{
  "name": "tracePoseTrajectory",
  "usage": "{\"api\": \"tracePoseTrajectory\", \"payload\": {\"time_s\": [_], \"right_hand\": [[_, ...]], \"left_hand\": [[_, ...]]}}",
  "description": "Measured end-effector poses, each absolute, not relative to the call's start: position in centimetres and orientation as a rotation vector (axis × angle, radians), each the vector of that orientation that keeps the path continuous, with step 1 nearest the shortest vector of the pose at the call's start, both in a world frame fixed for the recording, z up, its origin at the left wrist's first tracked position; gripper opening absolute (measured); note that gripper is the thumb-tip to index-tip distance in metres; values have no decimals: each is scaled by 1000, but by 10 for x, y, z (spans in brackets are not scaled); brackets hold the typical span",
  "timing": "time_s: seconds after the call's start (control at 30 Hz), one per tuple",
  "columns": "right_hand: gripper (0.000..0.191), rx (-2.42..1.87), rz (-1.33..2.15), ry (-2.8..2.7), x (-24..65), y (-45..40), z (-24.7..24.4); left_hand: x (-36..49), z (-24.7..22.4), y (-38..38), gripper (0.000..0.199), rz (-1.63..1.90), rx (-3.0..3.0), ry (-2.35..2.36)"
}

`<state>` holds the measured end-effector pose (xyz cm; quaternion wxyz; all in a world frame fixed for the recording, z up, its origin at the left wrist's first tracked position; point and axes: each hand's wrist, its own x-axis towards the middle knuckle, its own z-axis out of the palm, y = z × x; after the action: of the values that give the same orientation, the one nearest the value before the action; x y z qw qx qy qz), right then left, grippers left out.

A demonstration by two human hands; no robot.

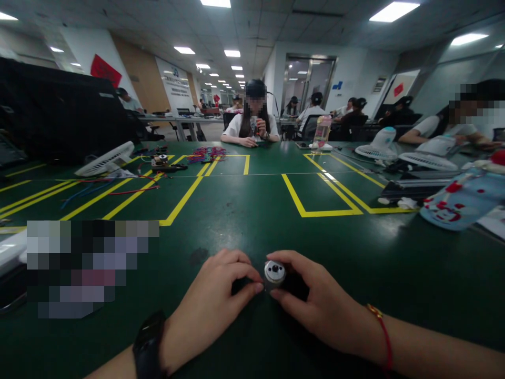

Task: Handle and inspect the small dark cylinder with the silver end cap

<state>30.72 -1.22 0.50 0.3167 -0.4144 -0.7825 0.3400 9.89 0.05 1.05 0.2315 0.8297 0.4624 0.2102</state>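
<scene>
A small silver-grey metal cylinder (274, 270), which looks like a small motor, stands upright on the green table. Dark holes show in its round top face. My right hand (311, 289) grips it from the right, thumb at the front and index finger at the back. Just left of the cylinder is my left hand (221, 289), thumb and index fingertips pinched together close to its side. Whether anything tiny sits in that pinch, or the fingertips touch the cylinder, I cannot tell.
The green tabletop (229, 221) carries yellow tape lines. Coloured wires (207, 153) and a white fan (106, 159) lie at the back left. A blue patterned bottle (461, 197) stands at the right, near more fans. Across the table sits a person (252, 121).
</scene>
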Motion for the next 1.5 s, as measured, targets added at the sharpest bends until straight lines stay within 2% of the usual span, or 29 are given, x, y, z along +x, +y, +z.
{"api": "tracePoseTrajectory", "payload": {"time_s": [0.17,0.37,0.5,0.57,0.7,0.73,0.8,0.9,1.03,1.17,1.37,1.5], "right_hand": [[46,-1164,809,-1992,334,-12,10],[58,-1645,383,-1850,456,-11,-1],[60,-1845,296,-1779,520,-13,-9],[60,-1862,179,-1832,526,-13,-7],[65,-1584,-375,-1948,481,-14,10],[58,-1470,-386,-2017,459,-15,15],[38,-1298,-149,-2227,409,-15,21],[33,-1162,376,-2427,336,-12,19],[15,-1066,564,-2438,290,-2,11],[18,-1146,515,-2376,333,0,23],[29,-1775,-130,-2093,473,-6,48],[32,-2214,96,-1772,502,-14,57]], "left_hand": [[90,17,0,12,629,2153,1230],[42,12,1,17,654,1979,1348],[28,5,-1,18,692,1912,1422],[30,6,-2,17,692,1918,1433],[37,12,-2,17,683,1932,1435],[38,12,-2,17,674,1941,1430],[39,13,-1,16,671,1977,1413],[39,12,-2,17,657,2031,1398],[37,11,-2,15,643,2073,1389],[35,6,0,15,657,2090,1366],[41,6,-1,14,668,2089,1354],[42,8,-2,15,653,2088,1351]]}}
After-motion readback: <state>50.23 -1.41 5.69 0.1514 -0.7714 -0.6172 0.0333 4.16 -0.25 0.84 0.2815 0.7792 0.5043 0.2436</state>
